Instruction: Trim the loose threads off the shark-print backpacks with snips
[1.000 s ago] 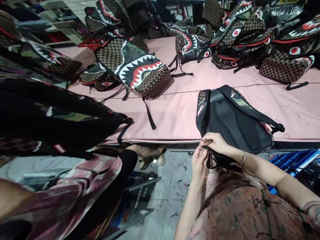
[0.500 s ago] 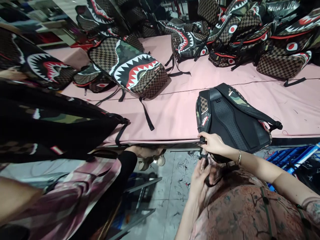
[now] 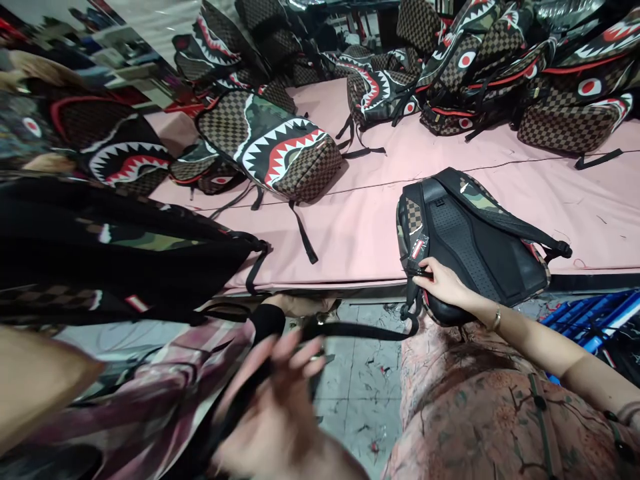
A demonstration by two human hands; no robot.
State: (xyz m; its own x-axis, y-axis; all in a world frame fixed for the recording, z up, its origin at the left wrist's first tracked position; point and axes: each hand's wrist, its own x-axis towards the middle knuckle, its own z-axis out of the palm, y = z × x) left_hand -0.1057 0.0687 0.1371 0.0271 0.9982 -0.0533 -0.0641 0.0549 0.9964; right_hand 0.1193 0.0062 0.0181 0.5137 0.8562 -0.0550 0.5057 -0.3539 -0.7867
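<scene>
A black backpack (image 3: 465, 233) with checkered and camouflage patches lies back panel up at the near edge of the pink-covered table. My right hand (image 3: 443, 283) pinches the black shoulder strap near its lower end, by a small red-and-white tag (image 3: 417, 248). From there a webbing strap (image 3: 365, 330) stretches left, pulled nearly straight, to my left hand (image 3: 280, 407). Motion smears that hand, but the webbing runs through its curled fingers, low in front of me and away from the table.
Several shark-mouth backpacks (image 3: 280, 143) lie along the pink table (image 3: 365, 220). At my left a co-worker's plaid sleeve (image 3: 165, 393) and arm sit close to my left hand, beside another black backpack (image 3: 125, 267). A blue rack (image 3: 595, 320) stands at right, below table height.
My left hand has swung left and toward me from beside the backpack, drawing the webbing out. My right hand has shifted slightly up the shoulder strap.
</scene>
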